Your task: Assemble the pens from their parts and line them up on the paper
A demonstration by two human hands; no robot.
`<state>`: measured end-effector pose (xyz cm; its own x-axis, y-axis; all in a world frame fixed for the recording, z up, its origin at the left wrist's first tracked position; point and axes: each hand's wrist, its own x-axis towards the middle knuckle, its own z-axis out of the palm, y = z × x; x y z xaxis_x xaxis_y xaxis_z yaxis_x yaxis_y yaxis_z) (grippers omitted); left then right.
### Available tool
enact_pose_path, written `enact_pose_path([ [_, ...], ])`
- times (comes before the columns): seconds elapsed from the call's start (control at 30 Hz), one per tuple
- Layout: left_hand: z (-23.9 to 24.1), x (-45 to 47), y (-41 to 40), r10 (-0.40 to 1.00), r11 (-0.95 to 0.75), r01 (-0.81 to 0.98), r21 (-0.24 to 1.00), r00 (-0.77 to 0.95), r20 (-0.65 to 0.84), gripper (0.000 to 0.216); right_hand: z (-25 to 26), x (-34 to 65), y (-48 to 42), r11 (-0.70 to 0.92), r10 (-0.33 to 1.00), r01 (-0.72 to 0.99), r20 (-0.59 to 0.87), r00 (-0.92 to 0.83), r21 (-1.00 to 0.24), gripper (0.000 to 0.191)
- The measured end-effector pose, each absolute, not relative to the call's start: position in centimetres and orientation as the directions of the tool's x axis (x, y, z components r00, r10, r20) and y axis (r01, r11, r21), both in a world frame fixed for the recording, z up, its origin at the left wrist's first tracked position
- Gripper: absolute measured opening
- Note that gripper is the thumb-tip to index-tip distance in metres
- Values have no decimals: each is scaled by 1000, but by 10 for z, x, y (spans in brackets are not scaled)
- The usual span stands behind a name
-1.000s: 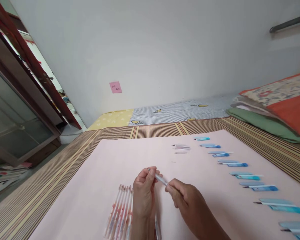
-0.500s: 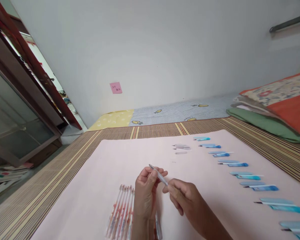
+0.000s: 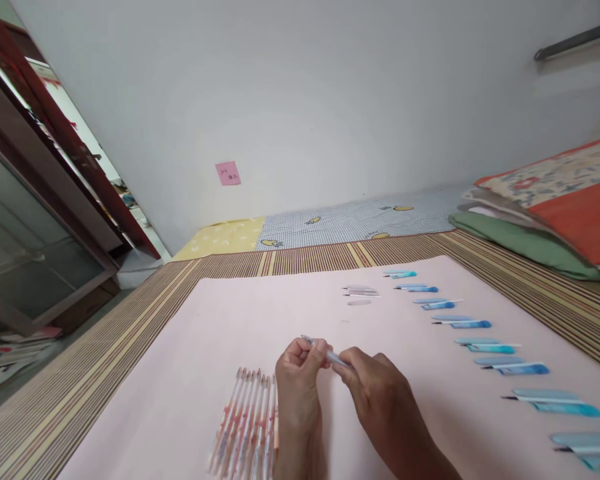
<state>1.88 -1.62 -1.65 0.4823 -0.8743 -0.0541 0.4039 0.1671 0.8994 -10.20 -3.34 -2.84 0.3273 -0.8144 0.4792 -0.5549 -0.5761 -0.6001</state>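
Between both hands is a pale grey pen (image 3: 334,357), tilted with its tip to the upper left. My left hand (image 3: 303,373) pinches it near the tip, thumb on top. My right hand (image 3: 377,383) is closed round its other end, which the fingers hide. Beside my left wrist lies a row of several clear pens with reddish patterns (image 3: 245,420), partly covered by the forearm. Beyond the hands, grey pen parts (image 3: 361,291) and a separate grey piece (image 3: 359,303) lie on the pink sheet (image 3: 170,373). A tiny pale piece (image 3: 345,321) is nearer.
Down the right side runs a column of blue pen sets (image 3: 513,367), each with a slim refill. The sheet lies on a striped mat (image 3: 105,347). Folded cloths and a cushion (image 3: 575,193) are at the right; a pink note (image 3: 228,173) is on the wall.
My right hand has turned more palm-down and its fingers have closed further over the pen's rear end. The pen now lies flatter. The whole view has shifted slightly.
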Motion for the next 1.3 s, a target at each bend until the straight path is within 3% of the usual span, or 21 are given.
enact_pose_path([
  [0.1,-14,23,-14,-922,155,374,914,387,-2,26,-22,-108,-35,-374,-894,-402,210,395,-836,32],
  [0.2,-11,27,-9,-969,129,363,923,242,40,22,-18,-111,-37,-85,-841,-142,-5,542,-986,37],
  [0.33,-6,31,-3,-995,98,480,872,70,73,24,-21,-110,-38,188,-686,111,-49,726,-976,45],
  [0.43,-5,33,-1,-997,75,524,848,23,74,26,-23,-107,-37,242,-639,188,-10,769,-952,46],
  [0.57,-8,34,-3,-991,89,534,841,131,21,27,-19,-103,-36,128,-726,134,-1,687,-983,46],
  [0.7,-13,33,-8,-954,156,434,887,298,22,20,-13,-98,-34,9,-812,21,5,584,-1000,41],
  [0.83,-20,34,-12,-921,179,425,887,389,0,28,-10,-98,-31,-86,-867,-76,37,497,-993,22],
  [0.93,-22,35,-15,-879,212,461,862,475,-38,32,-13,-103,-33,-132,-858,-174,25,512,-976,38],
  [1.0,-22,35,-16,-864,225,504,834,500,-69,33,-17,-106,-35,-182,-865,-257,30,500,-949,39],
  [1.17,-22,30,-19,-832,223,556,801,537,-141,40,-22,-102,-33,-446,-874,-399,292,388,-801,10],
  [1.3,-26,29,-19,-849,212,532,820,516,-115,36,-20,-96,-28,-536,-838,-453,387,384,-712,29],
])
